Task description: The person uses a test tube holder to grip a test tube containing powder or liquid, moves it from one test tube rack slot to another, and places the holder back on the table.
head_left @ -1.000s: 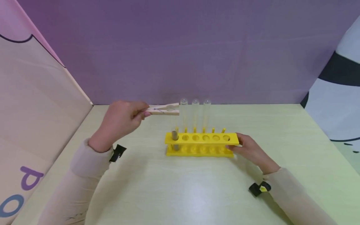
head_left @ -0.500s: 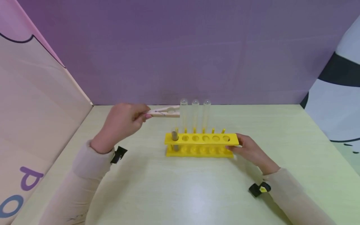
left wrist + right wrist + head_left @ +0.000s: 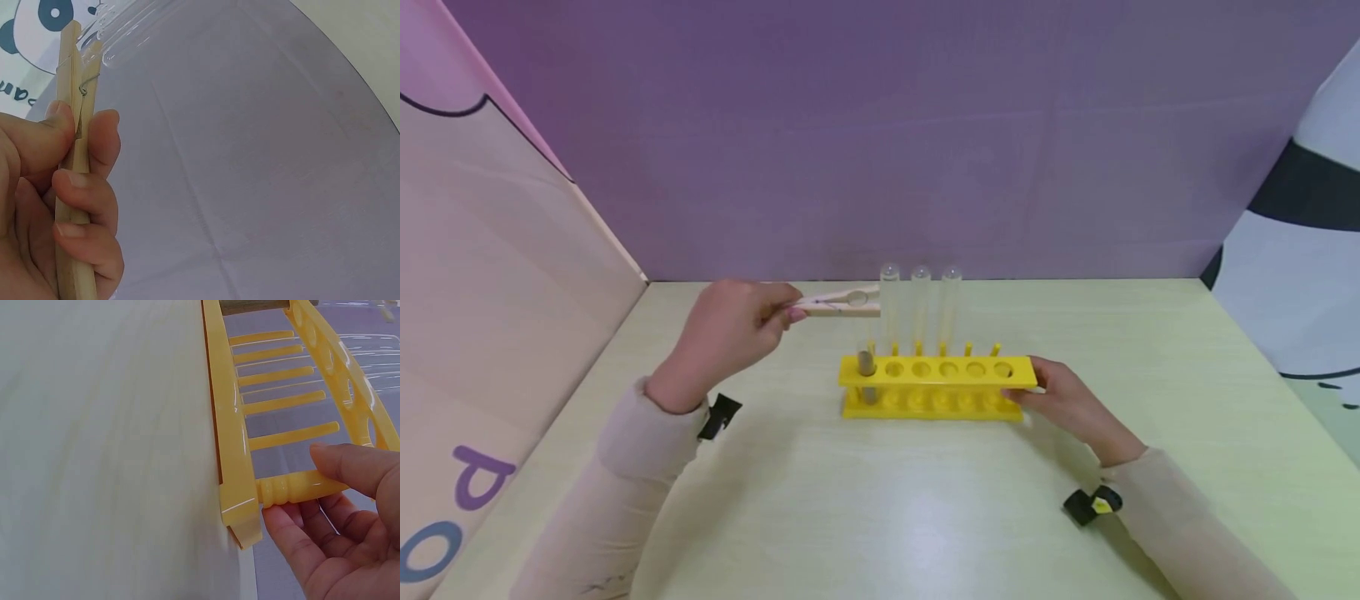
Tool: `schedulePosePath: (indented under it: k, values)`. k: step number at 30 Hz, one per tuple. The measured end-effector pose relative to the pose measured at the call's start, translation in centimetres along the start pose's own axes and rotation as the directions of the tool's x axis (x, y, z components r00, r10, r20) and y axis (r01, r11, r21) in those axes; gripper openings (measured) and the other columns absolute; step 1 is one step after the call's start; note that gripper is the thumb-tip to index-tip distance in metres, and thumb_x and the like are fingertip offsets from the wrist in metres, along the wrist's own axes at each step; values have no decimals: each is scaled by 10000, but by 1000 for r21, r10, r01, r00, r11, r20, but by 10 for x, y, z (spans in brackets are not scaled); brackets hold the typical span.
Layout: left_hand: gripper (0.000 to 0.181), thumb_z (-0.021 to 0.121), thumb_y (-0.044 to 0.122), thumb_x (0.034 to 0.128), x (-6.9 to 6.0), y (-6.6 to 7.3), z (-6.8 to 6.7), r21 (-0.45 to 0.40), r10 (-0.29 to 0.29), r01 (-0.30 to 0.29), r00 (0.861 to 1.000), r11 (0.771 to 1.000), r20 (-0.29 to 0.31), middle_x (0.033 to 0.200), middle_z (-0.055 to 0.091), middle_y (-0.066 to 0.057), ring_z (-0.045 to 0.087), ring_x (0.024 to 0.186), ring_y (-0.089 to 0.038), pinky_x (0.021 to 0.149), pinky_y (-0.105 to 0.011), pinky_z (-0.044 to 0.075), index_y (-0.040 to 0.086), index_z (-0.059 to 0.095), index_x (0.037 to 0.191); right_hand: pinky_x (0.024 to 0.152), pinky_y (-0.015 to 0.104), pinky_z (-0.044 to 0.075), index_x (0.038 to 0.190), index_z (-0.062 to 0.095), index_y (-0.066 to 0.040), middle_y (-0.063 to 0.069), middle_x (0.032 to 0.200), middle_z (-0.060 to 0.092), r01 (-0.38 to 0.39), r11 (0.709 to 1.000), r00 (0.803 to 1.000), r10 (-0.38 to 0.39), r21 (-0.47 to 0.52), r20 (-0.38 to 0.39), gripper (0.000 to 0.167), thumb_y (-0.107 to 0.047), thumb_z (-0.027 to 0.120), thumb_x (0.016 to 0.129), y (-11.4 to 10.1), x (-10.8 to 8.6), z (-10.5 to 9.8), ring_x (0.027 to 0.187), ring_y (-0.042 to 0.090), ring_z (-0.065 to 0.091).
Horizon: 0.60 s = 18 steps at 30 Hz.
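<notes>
My left hand (image 3: 727,332) grips a wooden test tube clamp (image 3: 831,308) by its handles, with fingers curled around them in the left wrist view. The round notch of the clamp is around the upper part of a clear test tube (image 3: 861,333). This tube stands upright in the leftmost hole of a yellow test tube rack (image 3: 936,372), with dark grey matter in its lower part. My right hand (image 3: 1063,400) holds the rack's right end; in the right wrist view its thumb and fingers pinch the yellow end post (image 3: 294,487).
Behind the rack, three clear test tubes (image 3: 921,308) sit upside down on yellow pegs. The other rack holes hold no tubes. The pale table (image 3: 880,500) meets a purple back wall (image 3: 880,142), with printed panels at both sides.
My left hand and the clamp have moved slightly down and right along the tube. The grey-filled tube, the rack and my right hand have stayed in place.
</notes>
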State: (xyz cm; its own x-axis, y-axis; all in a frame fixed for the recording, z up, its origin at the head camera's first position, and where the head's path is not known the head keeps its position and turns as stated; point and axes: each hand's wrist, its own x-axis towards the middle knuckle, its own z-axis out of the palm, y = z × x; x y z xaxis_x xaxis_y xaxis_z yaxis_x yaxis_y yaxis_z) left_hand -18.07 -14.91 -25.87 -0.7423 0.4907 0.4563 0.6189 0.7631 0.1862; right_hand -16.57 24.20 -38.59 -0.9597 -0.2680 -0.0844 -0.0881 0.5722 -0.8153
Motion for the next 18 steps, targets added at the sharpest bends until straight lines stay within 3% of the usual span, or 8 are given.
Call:
schedulePosePath:
  k: [18]
  values:
    - [77,691,158,857,-2,-1,7,8,-16,16,1000,1000,23,561,518,44,369,466,-107,496,-280,310,86,714,868,919,451,429,1257,523,25,172,1230,588,-3,1000,1000,3,-11,0,385,-101,619,906,0,1,0,1082,282,542]
